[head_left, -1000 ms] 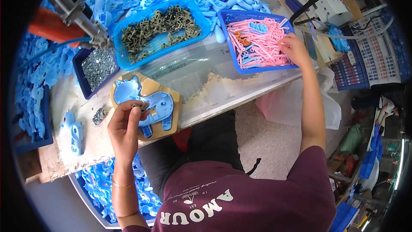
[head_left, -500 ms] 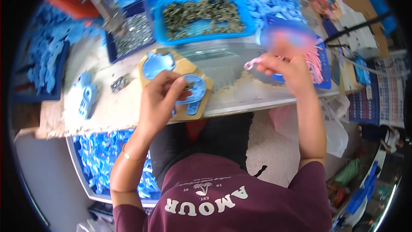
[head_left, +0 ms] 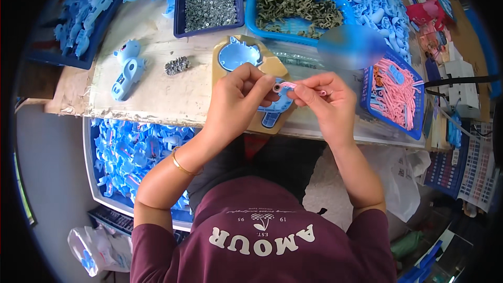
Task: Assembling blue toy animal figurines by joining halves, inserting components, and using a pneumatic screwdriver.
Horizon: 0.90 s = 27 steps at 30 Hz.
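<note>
My left hand point(head_left: 238, 97) is closed in a pinch on a small bronze-coloured metal piece point(head_left: 276, 88), its exact kind too small to tell. Facing it, my right hand point(head_left: 326, 104) pinches a pink plastic strap point(head_left: 288, 85) with looped ends. One end of the strap meets the metal piece between my fingertips; whether they are hooked together I cannot tell. Beneath both hands lies a tan holding block point(head_left: 222, 55) with a light-blue plastic shell point(head_left: 237, 56) in its far recess. A second blue shell point(head_left: 271, 118) in the block is partly covered by my hands.
Beyond the block stand a dark-blue bin point(head_left: 178, 8) of small silver parts and a light-blue tray point(head_left: 255, 29) of bronze pieces. A blue basket point(head_left: 387, 120) of pink straps is at the right. Left lie a blue toy figure point(head_left: 126, 71) and a silver pile point(head_left: 177, 66).
My right hand has come from beside the strap basket to my left hand, bringing the pink strap to the metal piece. The whole view has shifted, showing the bench further right.
</note>
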Motion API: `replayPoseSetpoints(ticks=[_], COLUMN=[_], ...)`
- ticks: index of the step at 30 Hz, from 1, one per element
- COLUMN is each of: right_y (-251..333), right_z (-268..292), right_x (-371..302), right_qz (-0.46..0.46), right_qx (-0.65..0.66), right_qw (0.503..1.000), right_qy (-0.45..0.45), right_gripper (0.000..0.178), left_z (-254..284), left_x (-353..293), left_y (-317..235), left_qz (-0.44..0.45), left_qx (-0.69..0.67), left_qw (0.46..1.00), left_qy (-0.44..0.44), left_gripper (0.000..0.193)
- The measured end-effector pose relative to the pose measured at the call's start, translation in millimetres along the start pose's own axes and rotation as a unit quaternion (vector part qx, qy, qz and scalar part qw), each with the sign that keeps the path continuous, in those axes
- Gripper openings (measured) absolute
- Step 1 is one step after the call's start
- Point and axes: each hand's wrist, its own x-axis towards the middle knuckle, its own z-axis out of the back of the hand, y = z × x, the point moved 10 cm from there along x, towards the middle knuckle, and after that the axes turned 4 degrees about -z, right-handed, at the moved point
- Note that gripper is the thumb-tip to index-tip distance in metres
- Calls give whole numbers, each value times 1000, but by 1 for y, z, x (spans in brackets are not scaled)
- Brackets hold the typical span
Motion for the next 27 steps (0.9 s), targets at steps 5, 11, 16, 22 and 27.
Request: replayPoseSetpoints(ticks=[5, 11, 16, 22, 27], right_y=[-4, 12, 41, 42, 24], right_z=[5, -23, -54, -84, -103], right_x=[-3, 0, -1, 3, 7], right_qz=[17, 27, 160, 275, 308], right_qx=[-12, -186, -327, -491, -524], right_qw=[1000, 971, 916, 817, 786], right_qy=[-16, 147, 169, 125, 114], right_gripper=[13, 25, 24, 12, 12], left_z=[-1, -1, 7, 60, 89], left_x=[-1, -5, -8, -11, -21], left_y=[-1, -3, -3, -24, -41], left_qz=[-32, 37, 61, -53, -151], left_qx=[-44, -39, -14, 128, 208], left_qw=[998, 989, 987, 990, 961], left_qy=[27, 134, 147, -37, -101], left_gripper=[21, 21, 21, 30, 24])
